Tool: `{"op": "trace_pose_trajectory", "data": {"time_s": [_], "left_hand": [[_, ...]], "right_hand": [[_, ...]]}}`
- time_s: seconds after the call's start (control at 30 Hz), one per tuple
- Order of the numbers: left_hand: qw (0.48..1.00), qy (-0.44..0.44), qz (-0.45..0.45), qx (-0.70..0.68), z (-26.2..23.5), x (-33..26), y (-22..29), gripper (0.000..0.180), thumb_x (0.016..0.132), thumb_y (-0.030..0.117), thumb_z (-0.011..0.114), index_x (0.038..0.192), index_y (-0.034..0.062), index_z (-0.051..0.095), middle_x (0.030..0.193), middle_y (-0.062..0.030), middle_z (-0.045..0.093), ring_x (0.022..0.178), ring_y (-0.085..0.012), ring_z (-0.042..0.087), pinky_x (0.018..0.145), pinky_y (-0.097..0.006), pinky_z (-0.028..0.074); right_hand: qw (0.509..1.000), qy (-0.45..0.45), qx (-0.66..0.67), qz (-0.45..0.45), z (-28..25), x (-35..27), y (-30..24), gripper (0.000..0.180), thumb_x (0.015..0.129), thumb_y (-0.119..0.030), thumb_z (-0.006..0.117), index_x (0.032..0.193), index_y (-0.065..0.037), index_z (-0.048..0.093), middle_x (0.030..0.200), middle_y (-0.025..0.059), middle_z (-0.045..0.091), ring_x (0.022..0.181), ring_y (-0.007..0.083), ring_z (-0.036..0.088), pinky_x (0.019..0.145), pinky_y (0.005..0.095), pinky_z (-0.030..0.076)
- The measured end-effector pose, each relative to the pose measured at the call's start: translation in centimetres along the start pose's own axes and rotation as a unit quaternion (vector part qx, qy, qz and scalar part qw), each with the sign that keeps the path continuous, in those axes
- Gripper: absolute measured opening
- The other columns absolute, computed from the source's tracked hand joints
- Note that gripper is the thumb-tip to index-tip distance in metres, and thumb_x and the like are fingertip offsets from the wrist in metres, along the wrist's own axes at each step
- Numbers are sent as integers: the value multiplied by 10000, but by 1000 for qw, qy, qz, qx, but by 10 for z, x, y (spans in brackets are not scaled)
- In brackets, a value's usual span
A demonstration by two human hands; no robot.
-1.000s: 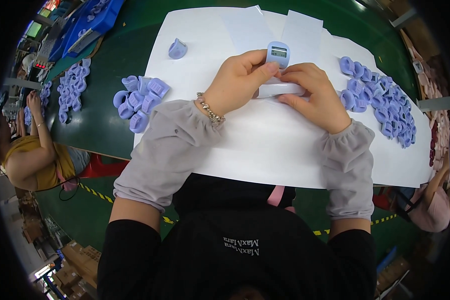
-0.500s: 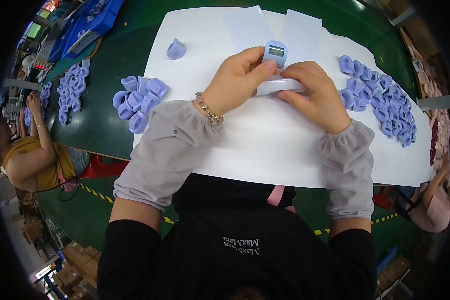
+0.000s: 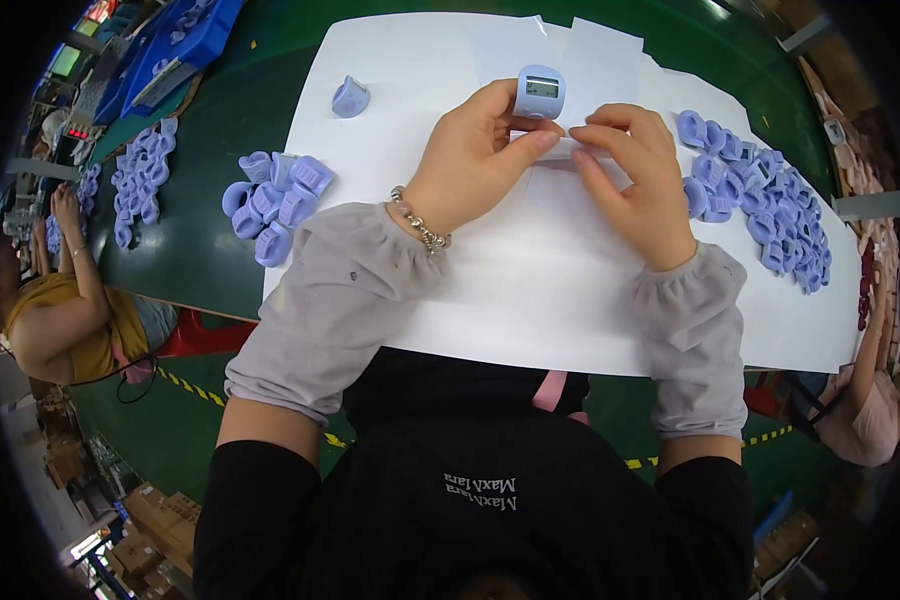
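The left hand (image 3: pixel 475 150) was closed around a light purple ring with a small screen (image 3: pixel 541 90), holding it upright above the paper, screen up and facing the wearer. The right hand (image 3: pixel 635 175) was partly curled, thumb and fingertips together at the end of a pale strip (image 3: pixel 554 149) just below the ring; whether the strip was firmly pinched could not be told. With both hands busy there, this piece seemed mid-work rather than finished. Farther out on the white paper (image 3: pixel 470 285), one lone ring (image 3: pixel 349 98) stood at the upper left, a small group of rings (image 3: pixel 267 201) lay near the left edge, and a much larger heap of rings (image 3: pixel 763 228) lay to the right. Much handling seemed done or left, but which pile was finished could not be told.
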State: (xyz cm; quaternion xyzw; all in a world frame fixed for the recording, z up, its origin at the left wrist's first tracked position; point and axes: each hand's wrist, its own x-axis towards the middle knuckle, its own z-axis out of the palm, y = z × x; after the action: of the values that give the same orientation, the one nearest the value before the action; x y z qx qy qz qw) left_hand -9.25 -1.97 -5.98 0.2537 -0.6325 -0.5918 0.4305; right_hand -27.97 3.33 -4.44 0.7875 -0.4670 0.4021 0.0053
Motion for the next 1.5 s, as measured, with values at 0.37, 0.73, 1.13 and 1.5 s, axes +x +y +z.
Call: {"op": "trace_pose_trajectory", "data": {"time_s": [0.37,0.73,1.13,1.5], "left_hand": [[997,29,-63,-41,-1,3,6,372,870,61,633,1198,-34,485,1028,-92,624,945,-128,609,830,-247,505],[999,-22,-36,-8,-1,-2,2,308,890,110,610,1157,-22,528,1010,-68,621,925,-120,599,822,-251,485],[982,-131,-67,121,1,-5,10,248,942,176,552,1123,7,570,925,0,582,817,-49,511,716,-202,429],[990,-97,-27,95,4,-7,3,290,904,189,585,1131,9,592,796,-31,605,592,-79,547,447,-226,458]], "right_hand": [[990,77,-111,-51,6,1,-17,211,680,14,709,874,-57,669,809,40,574,733,205,539,655,309,396],[979,-12,167,120,-4,-1,-19,115,752,40,634,844,-7,585,884,67,566,765,144,527,686,233,419],[927,1,333,174,-7,-4,-11,80,840,2,589,915,18,568,1097,72,530,958,142,504,853,272,403],[916,32,362,168,1,-6,-12,85,830,36,595,912,37,570,1089,86,527,965,152,506,863,279,409]]}}
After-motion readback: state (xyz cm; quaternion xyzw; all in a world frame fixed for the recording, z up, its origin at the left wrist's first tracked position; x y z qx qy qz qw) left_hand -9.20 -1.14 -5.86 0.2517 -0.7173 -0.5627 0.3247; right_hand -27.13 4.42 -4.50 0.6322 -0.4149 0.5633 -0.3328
